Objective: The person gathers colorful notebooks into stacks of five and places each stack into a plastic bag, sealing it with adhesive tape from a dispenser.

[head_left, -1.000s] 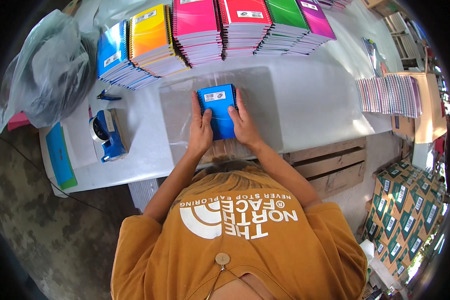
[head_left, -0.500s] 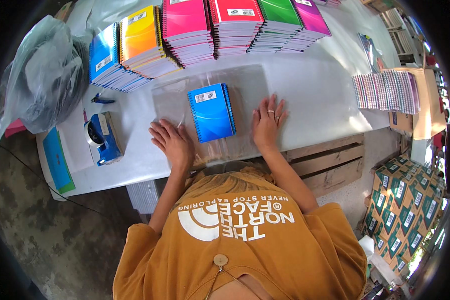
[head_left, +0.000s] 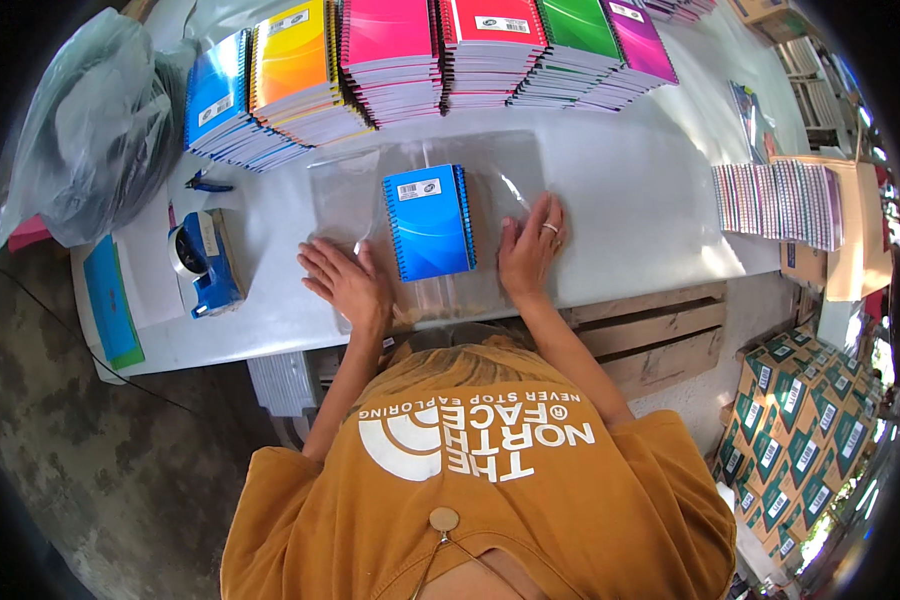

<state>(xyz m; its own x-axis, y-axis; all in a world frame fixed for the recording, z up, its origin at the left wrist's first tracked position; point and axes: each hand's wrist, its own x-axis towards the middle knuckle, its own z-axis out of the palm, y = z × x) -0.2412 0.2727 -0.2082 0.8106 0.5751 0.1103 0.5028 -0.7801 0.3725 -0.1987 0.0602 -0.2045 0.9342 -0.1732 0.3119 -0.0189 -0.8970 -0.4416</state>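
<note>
The left hand (head_left: 348,280) and the right hand (head_left: 530,250) are laid flat, fingers spread, on a clear plastic sheet (head_left: 500,170) spread over the white table (head_left: 640,220). Nothing is gripped. A blue spiral notebook (head_left: 430,222) is seen between the hands, just beside each. A blue tape dispenser (head_left: 205,265) sits left. Stacks of coloured notebooks (head_left: 420,55) are lined up farther back, and a grey plastic bag (head_left: 90,130), its insides hidden.

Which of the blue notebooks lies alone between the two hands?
The blue notebook on the clear plastic sheet; the other blue ones sit stacked in the row behind.
</note>
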